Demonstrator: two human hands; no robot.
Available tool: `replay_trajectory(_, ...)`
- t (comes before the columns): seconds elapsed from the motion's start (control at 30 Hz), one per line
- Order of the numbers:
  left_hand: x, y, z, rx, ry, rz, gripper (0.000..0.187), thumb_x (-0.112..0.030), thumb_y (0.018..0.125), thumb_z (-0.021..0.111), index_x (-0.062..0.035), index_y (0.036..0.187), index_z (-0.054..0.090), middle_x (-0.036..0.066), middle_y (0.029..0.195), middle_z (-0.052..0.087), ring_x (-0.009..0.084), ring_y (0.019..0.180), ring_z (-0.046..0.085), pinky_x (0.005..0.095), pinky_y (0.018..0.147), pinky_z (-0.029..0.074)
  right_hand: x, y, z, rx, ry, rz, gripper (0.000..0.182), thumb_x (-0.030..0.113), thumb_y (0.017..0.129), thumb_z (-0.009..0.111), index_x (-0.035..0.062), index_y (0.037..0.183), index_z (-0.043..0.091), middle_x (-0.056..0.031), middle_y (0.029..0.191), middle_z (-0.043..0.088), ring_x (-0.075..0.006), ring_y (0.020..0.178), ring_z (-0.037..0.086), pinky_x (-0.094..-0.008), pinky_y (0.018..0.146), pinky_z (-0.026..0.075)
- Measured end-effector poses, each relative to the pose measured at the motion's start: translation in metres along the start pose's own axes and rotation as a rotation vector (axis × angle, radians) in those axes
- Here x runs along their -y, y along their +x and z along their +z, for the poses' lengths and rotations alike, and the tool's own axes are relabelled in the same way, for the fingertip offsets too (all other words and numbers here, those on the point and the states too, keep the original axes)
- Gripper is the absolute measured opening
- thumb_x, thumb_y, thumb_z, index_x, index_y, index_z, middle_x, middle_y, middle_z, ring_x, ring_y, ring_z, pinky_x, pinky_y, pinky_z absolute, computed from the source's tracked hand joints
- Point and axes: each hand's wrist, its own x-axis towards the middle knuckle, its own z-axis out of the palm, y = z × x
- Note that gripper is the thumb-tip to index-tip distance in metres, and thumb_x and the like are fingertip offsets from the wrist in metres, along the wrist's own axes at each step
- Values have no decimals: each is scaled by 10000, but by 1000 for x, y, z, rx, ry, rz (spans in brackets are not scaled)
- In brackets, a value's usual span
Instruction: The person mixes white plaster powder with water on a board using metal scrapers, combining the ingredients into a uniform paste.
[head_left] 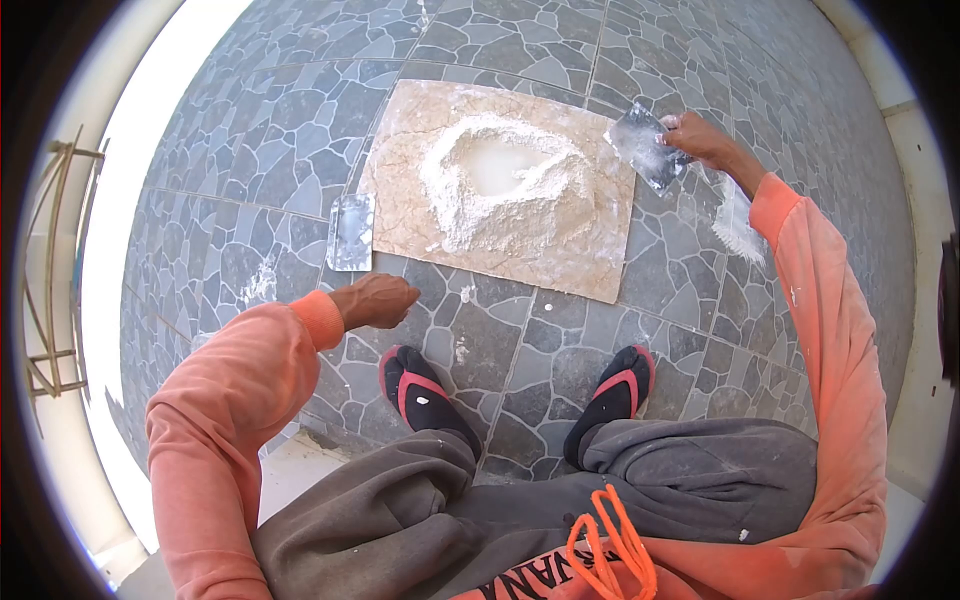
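Note:
A ring of white powder is heaped on a beige marbled tile, with a pale, smooth, wet-looking pool in its hollow. My right hand grips a flat, rectangular metal scraper smeared with white, held at the tile's right edge. Its fingers are closed over one side of the blade. Below the tile's left corner, my left hand is closed in a loose fist, back upward, and nothing shows in it. Just above that hand, a second metal scraper lies against the tile's left edge.
Grey stone-patterned floor surrounds the tile, with white smears at the left and a white powdery patch beside my right wrist. My feet, in red-strapped sandals, stand before the tile. A metal frame is at the far left.

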Motion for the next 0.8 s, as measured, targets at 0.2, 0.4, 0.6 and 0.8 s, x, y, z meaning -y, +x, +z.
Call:
replay_trajectory(0.2, -2, -1, -2, 8, -3, -1, 197, -160, 861, 597, 12, 957, 596, 209, 887, 657, 383, 868, 654, 483, 778, 513, -4, 3, 1, -7, -34, -30, 545, 122, 861, 648, -93, 1333, 478, -192, 1154, 613, -263, 966, 603, -420, 777, 521)
replay_trajectory(0.4, -3, -1, -2, 9, -4, 2, 195, -153, 859, 599, 17, 955, 598, 216, 889, 657, 387, 873, 653, 481, 783, 514, -4, 2, 0, 18, -20, -13, 541, 115, 867, 641, -107, 1330, 471, -195, 1154, 613, -267, 959, 603, -432, 779, 521)
replay_trajectory(0.6, -2, -1, -2, 7, -13, 5, 193, -150, 860, 594, 21, 948, 598, 219, 891, 657, 392, 878, 651, 481, 789, 514, -9, 5, 3, -3, 38, -17, 530, 117, 859, 644, -111, 1310, 484, -182, 1108, 617, -267, 947, 601, -437, 770, 525)
replay_trajectory(0.8, -3, -2, -2, 2, -12, 3, 190, -155, 864, 587, 19, 936, 600, 219, 886, 659, 395, 867, 653, 482, 782, 514, -5, 1, 2, 26, 28, -21, 523, 121, 859, 641, -115, 1300, 489, -171, 1097, 622, -269, 946, 604, -441, 780, 531)
